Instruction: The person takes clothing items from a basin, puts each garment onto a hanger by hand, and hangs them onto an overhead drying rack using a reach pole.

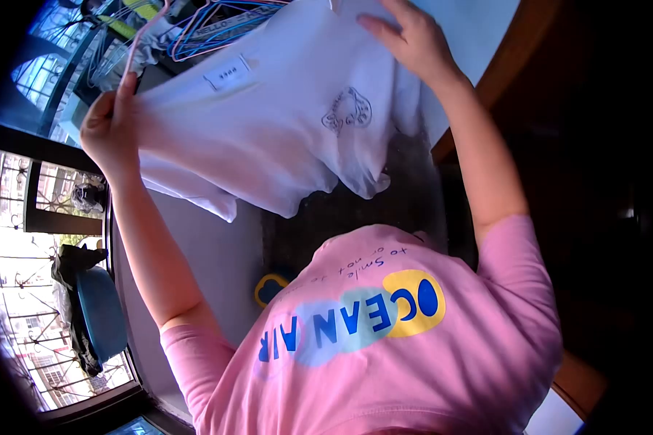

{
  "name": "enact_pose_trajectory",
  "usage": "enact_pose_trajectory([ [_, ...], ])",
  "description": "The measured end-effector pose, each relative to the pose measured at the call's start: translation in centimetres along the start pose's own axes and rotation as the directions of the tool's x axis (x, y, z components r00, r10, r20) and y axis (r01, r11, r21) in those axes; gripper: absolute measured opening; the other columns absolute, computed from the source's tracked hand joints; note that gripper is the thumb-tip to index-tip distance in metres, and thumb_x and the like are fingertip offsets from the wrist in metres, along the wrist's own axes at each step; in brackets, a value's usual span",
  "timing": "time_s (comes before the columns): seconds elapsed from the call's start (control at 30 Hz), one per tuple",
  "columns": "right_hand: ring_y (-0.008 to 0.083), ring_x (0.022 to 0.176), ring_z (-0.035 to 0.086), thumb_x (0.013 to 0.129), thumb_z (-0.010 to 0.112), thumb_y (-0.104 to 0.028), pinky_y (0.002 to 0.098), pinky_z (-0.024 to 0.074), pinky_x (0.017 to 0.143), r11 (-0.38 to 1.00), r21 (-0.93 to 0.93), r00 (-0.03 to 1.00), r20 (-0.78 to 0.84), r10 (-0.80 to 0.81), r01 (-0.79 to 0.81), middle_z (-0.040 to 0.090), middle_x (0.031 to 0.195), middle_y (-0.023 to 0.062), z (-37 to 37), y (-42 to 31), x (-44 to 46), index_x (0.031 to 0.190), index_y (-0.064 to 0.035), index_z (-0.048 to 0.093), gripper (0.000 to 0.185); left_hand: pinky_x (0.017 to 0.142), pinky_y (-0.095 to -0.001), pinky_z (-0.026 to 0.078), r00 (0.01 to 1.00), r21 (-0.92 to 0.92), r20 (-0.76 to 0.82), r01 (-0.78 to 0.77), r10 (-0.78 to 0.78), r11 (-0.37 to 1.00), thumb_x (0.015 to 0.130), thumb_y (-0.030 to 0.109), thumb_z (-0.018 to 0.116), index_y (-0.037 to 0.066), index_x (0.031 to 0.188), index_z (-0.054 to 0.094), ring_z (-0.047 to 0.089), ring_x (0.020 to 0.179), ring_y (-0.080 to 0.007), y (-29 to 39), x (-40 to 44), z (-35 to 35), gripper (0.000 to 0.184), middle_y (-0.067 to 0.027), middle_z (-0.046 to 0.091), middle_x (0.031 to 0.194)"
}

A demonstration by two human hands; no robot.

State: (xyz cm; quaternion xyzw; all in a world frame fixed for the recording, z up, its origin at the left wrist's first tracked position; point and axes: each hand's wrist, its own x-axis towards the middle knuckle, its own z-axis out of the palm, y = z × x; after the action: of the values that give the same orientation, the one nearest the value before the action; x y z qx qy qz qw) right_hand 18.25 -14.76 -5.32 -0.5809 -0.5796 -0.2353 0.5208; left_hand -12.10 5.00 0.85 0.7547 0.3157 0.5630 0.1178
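A white T-shirt [268, 123] is spread out in front of me, with a small label at the neck and a dark printed emblem. My left hand [112, 130] is closed on the shirt's edge at the left. A pink hanger [144, 36] rises from beside that thumb toward the top edge. At the upper right, my right hand [417, 40] lies against the shirt with thumb and forefinger apart. Some of its fingers run out of view at the top.
Several wire hangers [203, 32] hang behind the shirt. To the left are a barred window [22, 275] and a blue basin [101, 315] with dark cloth beside it. A yellow and blue object [270, 288] sits low down. A brown wooden edge [479, 80] stands at right.
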Motion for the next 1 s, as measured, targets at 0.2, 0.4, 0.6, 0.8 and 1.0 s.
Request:
enact_pose_trajectory([
  [0.2,0.0223,0.1,0.058,0.082,0.066,-0.011,0.0328,0.0463,0.082,0.925,-0.357,0.906,-0.421,-0.036,-0.129,0.061,0.109,0.0102,-7.3,10.6,-6.2,0.113,-0.0025,0.054,0.035,0.045,-0.0154,0.027,0.991,0.098,-0.107,-0.069,0.08,0.993,0.074,0.035,0.077,0.008,0.065,0.072,0.047,0.046,-0.0001,5.9,1.0,5.6,0.029,0.0051,0.057,0.051],
  [0.4,0.0267,0.077,0.064,0.082,0.061,-0.016,0.0333,0.0496,0.068,0.667,-0.014,0.626,0.329,0.707,-0.745,0.066,0.085,0.0118,-4.3,7.1,-34.9,0.094,-0.0071,0.065,0.016,0.055,-0.0185,0.048,0.994,0.24,-0.031,-0.093,0.104,0.966,0.073,0.038,0.076,0.006,0.073,0.073,0.064,0.061,-0.0069,7.8,2.7,8.8,0.032,-0.0007,0.069,0.067],
  [0.6,0.0223,0.078,0.065,0.073,0.069,-0.033,0.0324,0.0496,0.072,-0.17,-0.267,-0.236,0.237,0.942,-0.949,0.068,0.091,0.0102,-2.6,-1.3,-62.5,0.103,-0.0096,0.066,0.038,0.063,-0.0217,0.054,0.926,0.131,0.036,-0.377,0.376,0.917,0.078,0.036,0.072,0.006,0.083,0.073,0.067,0.068,-0.0099,4.1,6.0,10.4,0.03,-0.0015,0.07,0.074],
  [0.8,0.0297,0.08,0.054,0.069,0.077,-0.045,0.0434,0.0481,0.059,-0.685,0.575,-0.838,0.001,0.546,-0.446,0.054,0.097,0.017,-3.6,-12.7,-69.7,0.122,-0.0009,0.046,0.076,0.068,-0.0232,0.057,0.969,0.046,0.061,-0.244,0.241,0.969,0.077,0.032,0.073,0.004,0.086,0.072,0.065,0.067,-0.0086,4.7,4.8,11.7,0.03,-0.0011,0.07,0.078],
  [1.0,0.0307,0.109,0.051,0.061,0.073,-0.065,0.0372,0.0448,0.086,-0.684,0.689,-0.96,-0.271,0.064,-0.24,0.056,0.113,0.0186,-9.6,-18.6,-68.1,0.125,0.0039,0.046,0.098,0.07,-0.0224,0.056,0.952,-0.241,0.094,-0.262,0.291,0.935,0.078,0.027,0.073,0.004,0.091,0.071,0.067,0.072,-0.0103,7.0,4.0,16.0,0.026,-0.0036,0.071,0.085],
])
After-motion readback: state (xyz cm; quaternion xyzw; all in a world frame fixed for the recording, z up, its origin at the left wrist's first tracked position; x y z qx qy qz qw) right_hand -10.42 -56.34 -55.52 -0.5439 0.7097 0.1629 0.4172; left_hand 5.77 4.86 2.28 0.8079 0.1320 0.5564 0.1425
